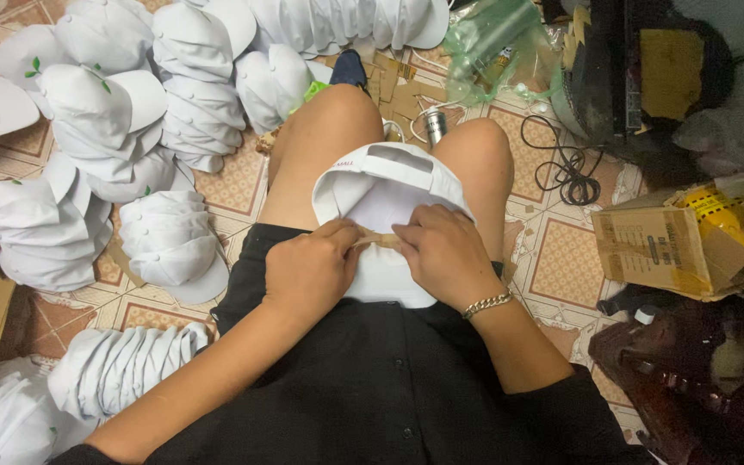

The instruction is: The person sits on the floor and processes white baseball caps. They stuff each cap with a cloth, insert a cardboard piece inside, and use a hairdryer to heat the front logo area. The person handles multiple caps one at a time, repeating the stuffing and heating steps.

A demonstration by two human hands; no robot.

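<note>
Head view: white cotton baseball cap [387, 185] upturned on bare knees at frame centre, steadied there for both hands. Left hand [312, 271] and right hand [446, 257] pinching thin tan paper strip [378, 240] taut between fingertips. Stacked white caps [114, 138] heaped upper left on tiled floor [566, 258].

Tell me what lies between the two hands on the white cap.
A short tan strip, pinched by left hand and right hand, spans the gap over the white cap, seen in the head view.

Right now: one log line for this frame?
left hand: pinching tan strip | right hand: pinching same strip | white cap: on lap, upside down | stacked white caps: floor, left | cardboard box: right
</note>
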